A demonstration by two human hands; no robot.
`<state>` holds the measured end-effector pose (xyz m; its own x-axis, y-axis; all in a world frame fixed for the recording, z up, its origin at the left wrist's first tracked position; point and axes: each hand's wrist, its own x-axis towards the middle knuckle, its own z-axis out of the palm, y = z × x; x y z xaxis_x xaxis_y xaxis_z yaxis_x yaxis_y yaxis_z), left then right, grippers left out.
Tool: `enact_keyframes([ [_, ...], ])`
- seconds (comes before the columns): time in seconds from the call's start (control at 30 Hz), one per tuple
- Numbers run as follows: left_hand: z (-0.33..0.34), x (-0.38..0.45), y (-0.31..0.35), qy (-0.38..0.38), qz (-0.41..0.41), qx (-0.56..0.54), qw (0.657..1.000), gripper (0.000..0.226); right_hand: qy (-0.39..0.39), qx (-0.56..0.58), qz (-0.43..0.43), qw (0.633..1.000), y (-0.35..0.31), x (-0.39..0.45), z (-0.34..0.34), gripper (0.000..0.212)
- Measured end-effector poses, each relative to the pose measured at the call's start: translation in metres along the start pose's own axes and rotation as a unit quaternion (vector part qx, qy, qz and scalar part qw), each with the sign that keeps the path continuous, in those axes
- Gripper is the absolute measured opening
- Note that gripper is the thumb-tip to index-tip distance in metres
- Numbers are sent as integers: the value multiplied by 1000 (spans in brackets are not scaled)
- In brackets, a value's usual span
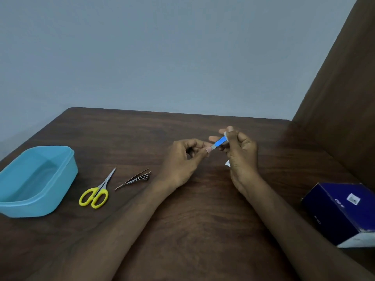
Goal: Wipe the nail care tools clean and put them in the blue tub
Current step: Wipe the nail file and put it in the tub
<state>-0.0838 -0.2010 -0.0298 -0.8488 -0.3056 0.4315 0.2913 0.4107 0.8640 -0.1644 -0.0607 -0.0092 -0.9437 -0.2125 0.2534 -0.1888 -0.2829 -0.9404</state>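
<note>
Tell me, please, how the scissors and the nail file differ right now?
The scissors lie on the table beside the tub; the nail file is held up between both hands. The scissors have yellow handles; the nail file has a blue one. Neither is in the tub yet.

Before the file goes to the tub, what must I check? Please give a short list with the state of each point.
1. File held at both ends by left hand and right hand: ok.
2. Wipe in right hand, against the file: ok.
3. File wiped clean: cannot tell.
4. Tub open, nothing seen inside: ok.
5. Scissors and clippers lie between hands and tub; pass above them: ok.
</note>
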Motion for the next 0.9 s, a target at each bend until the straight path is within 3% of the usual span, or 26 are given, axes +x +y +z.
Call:
enact_keyframes([
  [0.13, 2, -2, 1, 26, -24, -10, 999, 9, 28, 66, 20, 997, 5, 2, 2, 28],
  [0.27, -1, -2, 4, 67, -46, -57, 995, 5, 16, 11, 9, 1000, 12, -2, 3, 24],
  [0.5, -2, -11, 15, 101, -55, -40, 993, 5, -46, -41, 27, 998, 11, -13, 5, 14],
  [0.6, -1, -12, 16, 114, -66, -3, 991, 10, -79, -24, 41, 996, 8, -20, 6, 5],
  [0.77, -1, -13, 13, 132, -73, 56, 987, 0, -84, -47, 43, 994, 9, -22, 5, 9],
  [0.9, 0, -15, 20, 150, -53, 140, 977, 6, -122, -49, 23, 991, 6, -26, 4, 3],
])
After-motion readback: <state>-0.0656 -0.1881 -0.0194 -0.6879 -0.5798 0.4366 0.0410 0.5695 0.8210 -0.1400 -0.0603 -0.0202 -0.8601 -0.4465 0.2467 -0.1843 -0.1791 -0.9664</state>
